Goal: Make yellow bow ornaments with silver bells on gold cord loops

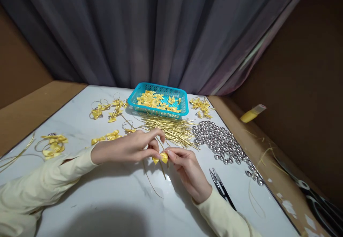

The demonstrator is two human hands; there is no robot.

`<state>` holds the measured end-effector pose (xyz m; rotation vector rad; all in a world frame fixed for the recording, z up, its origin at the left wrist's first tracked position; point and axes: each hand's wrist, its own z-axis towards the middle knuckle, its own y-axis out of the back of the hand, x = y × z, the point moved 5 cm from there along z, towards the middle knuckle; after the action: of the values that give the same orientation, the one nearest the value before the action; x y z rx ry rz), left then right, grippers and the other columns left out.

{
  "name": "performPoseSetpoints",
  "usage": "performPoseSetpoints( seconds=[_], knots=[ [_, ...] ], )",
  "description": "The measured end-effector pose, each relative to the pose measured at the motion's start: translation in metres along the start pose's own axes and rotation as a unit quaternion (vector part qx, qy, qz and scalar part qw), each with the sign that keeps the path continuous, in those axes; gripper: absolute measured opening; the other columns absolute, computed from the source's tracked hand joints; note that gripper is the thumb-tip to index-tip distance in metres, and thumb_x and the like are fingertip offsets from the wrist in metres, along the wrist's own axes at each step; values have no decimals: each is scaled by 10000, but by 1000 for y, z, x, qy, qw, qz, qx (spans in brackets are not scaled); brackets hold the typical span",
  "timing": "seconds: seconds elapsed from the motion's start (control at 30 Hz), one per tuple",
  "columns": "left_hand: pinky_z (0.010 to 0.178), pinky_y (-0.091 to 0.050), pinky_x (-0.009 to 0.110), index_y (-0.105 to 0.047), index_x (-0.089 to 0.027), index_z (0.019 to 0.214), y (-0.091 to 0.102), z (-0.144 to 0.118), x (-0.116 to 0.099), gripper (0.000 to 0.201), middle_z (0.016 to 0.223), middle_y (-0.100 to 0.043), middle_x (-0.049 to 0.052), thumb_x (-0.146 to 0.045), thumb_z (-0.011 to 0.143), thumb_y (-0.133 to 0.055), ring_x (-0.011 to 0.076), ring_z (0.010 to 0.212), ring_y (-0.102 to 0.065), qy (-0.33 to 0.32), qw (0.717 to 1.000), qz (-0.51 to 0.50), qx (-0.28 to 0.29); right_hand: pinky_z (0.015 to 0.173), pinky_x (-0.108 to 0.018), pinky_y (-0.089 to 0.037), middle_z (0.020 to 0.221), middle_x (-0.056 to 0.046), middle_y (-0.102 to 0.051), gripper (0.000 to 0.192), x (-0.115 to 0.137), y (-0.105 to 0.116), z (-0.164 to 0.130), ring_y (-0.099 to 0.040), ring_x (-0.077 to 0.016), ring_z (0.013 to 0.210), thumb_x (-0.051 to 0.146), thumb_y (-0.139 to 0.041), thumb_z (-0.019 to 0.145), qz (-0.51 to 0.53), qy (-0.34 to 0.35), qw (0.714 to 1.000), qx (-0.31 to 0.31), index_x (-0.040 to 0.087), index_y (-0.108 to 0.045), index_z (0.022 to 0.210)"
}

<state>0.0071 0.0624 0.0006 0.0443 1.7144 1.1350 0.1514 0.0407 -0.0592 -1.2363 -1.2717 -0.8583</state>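
Note:
Between my two hands is a small yellow ribbon bow (163, 158), held above the white tabletop. My left hand (142, 146) pinches its left side between thumb and fingers. On its right side, the thumb and index finger of my right hand (187, 167) are closed at the bow's edge. Thin gold cords stick out above and below the bow, and one long cord (150, 181) curves down toward me. Just beyond my hands lies a pile of gold cord pieces (171, 129). How the cord is attached to the bow is hidden by my fingers.
A turquoise basket (184, 103) of yellow bows stands at the back. Silver beads (217, 138) spread to the right, with thread snips (221, 187) nearer me. Bows with cord loops (55, 146) lie left. Large scissors (316, 197) and a yellow-filled tube (253, 113) sit at the right edge.

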Motion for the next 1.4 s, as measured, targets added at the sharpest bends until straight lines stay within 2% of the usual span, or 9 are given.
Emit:
performPoseSetpoints(
  seconds=[0.1,0.27,0.5,0.6,0.73,1.0,1.17,1.33,1.4],
  knots=[
    [608,-395,216,-511,-187,937,5,-3,2,159,808,-639,3,-342,914,-482,122,680,-576,-9,997,71,-26,721,-322,-504,778,-69,-729,108,9,9,1,-636,-196,747,283,-703,719,-44,64,996,-47,190,-757,705],
    [647,-388,251,-600,-177,806,25,-13,2,320,753,-633,17,-422,926,-432,149,680,-566,47,970,158,-177,868,-363,-484,886,-46,-731,105,23,20,-7,-643,-213,873,197,-668,760,-130,191,961,-155,243,-761,773],
    [730,-463,277,-638,-164,796,-11,3,12,561,753,-645,36,-499,954,-216,177,778,-595,116,982,-141,-41,823,-395,-551,1106,-114,-679,467,23,-8,-31,-629,-223,1032,-1,-443,850,-368,497,785,-41,207,-568,1249],
    [775,-468,284,-622,-149,766,-22,10,17,530,750,-633,44,-508,944,-276,173,799,-596,134,947,-292,-8,846,-414,-545,1144,-141,-662,487,18,-16,-34,-604,-249,1084,21,-489,846,-452,526,720,2,157,-490,1314],
    [737,-459,266,-595,-151,788,-22,10,20,328,781,-597,18,-449,877,-491,148,752,-555,150,930,-335,-11,800,-434,-545,1190,-139,-637,452,16,-21,-35,-581,-296,1104,27,-539,815,-525,527,669,-3,125,-530,1257],
    [699,-430,255,-543,-157,828,-20,7,21,208,791,-522,-6,-358,864,-501,136,736,-525,188,925,-329,-34,896,-439,-505,1194,-72,-647,456,15,-13,-25,-503,-232,1175,-34,-443,810,-417,451,789,11,188,-597,1177],
    [597,-374,231,-525,-151,794,-18,9,35,249,680,-493,-31,-392,855,-508,121,641,-489,169,943,-280,-67,913,-457,-465,1145,-34,-677,336,18,-18,-24,-506,-238,1166,26,-501,846,-384,417,824,29,213,-655,1079],
    [571,-364,226,-536,-153,863,-16,11,37,246,690,-585,-3,-393,869,-481,145,672,-552,185,956,-226,-38,862,-433,-466,931,-36,-734,268,30,0,-20,-614,-222,957,83,-569,837,-289,369,880,-77,255,-710,987],
    [579,-376,223,-548,-158,882,-16,12,32,249,692,-585,-7,-394,881,-468,139,666,-553,164,962,-219,-14,891,-437,-461,1045,-52,-702,184,30,6,-13,-607,-229,997,144,-617,821,-252,306,915,-76,263,-741,888]
  ],
)
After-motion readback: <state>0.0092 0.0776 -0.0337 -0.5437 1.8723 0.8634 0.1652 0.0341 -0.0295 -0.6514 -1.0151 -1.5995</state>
